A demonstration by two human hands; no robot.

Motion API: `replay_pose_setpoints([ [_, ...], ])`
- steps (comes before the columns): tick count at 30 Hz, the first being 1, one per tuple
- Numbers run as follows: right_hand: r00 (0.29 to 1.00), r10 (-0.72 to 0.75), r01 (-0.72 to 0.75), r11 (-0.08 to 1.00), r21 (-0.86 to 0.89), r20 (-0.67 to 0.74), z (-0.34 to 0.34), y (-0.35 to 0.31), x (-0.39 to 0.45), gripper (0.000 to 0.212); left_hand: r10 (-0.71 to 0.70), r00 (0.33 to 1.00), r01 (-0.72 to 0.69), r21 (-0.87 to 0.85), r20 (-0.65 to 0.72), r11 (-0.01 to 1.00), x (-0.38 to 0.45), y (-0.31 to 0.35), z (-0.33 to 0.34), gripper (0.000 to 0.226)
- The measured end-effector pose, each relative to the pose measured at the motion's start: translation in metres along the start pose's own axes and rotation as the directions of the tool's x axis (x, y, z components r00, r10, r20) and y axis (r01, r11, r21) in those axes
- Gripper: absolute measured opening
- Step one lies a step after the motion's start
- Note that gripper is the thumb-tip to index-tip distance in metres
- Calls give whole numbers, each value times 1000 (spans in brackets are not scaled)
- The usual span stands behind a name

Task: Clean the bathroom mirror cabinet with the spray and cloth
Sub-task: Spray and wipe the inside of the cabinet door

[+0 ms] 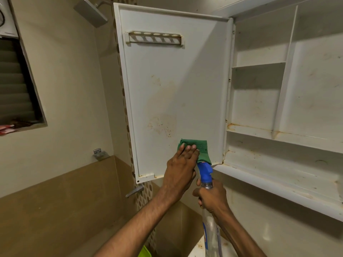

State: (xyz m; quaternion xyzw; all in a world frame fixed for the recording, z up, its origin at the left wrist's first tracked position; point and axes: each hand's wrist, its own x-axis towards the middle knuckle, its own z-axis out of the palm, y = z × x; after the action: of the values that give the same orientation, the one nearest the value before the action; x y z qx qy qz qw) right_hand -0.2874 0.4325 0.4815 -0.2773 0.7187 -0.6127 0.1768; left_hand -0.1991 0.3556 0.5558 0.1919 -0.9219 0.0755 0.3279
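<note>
The white cabinet door (172, 93) hangs swung open to the left, its inner side facing me with brown stains in the lower middle. My left hand (182, 164) presses a green cloth (201, 147) flat against the door's lower right corner. Just below and to the right, my right hand (211, 196) grips the neck of a clear spray bottle (210, 230) with a blue nozzle (205, 172) pointing up toward the cloth. The open cabinet (289, 101) to the right shows bare, stained white shelves.
A toothbrush rack (155, 38) sits high on the door. A shower head (91, 13) hangs at top left, a louvred window (16, 80) at left. A tap lever (134, 191) sticks out below the door. The sink edge (196, 247) lies below.
</note>
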Motion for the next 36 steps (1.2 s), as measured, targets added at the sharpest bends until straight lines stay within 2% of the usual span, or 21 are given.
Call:
replay_pose_setpoints([
  [3, 1000, 4, -4, 999, -32, 2, 0, 11, -3, 30, 7, 1000, -7, -31, 15, 999, -8, 1, 9, 65],
  [7, 999, 26, -25, 998, -60, 23, -2, 23, -5, 37, 15, 994, -14, -8, 111, 1000, -15, 5, 16, 79],
  [10, 998, 63, -62, 997, -48, 15, -4, 30, -8, 36, 18, 993, -16, -14, 116, 1000, -22, 7, 25, 81],
  [12, 997, 75, -74, 996, -50, 19, -6, 32, -10, 36, -4, 984, -2, 38, 176, 999, -27, 8, 31, 80],
  [16, 996, 73, -70, 996, -59, 54, -12, 31, -16, 37, 4, 985, -30, 145, 175, 989, -25, 8, 28, 74],
  [18, 994, 61, -58, 998, -35, 88, -18, 25, -20, 37, -46, 984, 19, 155, 173, 988, -22, 13, 9, 59],
  [19, 993, 43, -42, 999, -16, 107, -21, 20, -22, 37, -69, 980, 53, 89, 188, 995, -20, 13, 2, 47],
  [21, 991, -6, 2, 999, 34, 135, -28, 7, -27, 35, -131, 983, 142, -75, 131, 987, -8, 12, -13, 28],
  [23, 987, -69, 55, 994, 97, 145, -35, -16, -31, 34, -245, 969, 243, -247, 24, 938, 11, 10, -44, 18],
  [26, 973, -166, 133, 971, 198, 159, -42, -64, -34, 32, -331, 922, 258, -320, -199, 912, 50, 9, -115, 14],
  [27, 963, -204, 164, 962, 219, 176, -43, -82, -35, 31, -297, 903, 213, -276, -310, 937, 62, 8, -139, 16],
  [29, 938, -281, 226, 940, 257, 203, -41, -114, -36, 29, -128, 847, 112, -63, -516, 992, 85, 5, -181, 27],
  [31, 920, -336, 272, 918, 289, 201, -37, -143, -33, 30, 97, 788, 28, 194, -608, 981, 105, 0, -207, 38],
  [32, 918, -344, 275, 910, 310, 197, -33, -156, -30, 30, 191, 782, -9, 296, -593, 955, 113, -5, -213, 40],
  [33, 919, -343, 267, 905, 332, 196, -30, -168, -27, 30, 251, 809, -39, 377, -532, 925, 119, -10, -216, 40],
  [36, 926, -311, 214, 899, 383, 213, -17, -195, -16, 33, 324, 899, -134, 516, -296, 846, 128, -39, -201, 37],
])
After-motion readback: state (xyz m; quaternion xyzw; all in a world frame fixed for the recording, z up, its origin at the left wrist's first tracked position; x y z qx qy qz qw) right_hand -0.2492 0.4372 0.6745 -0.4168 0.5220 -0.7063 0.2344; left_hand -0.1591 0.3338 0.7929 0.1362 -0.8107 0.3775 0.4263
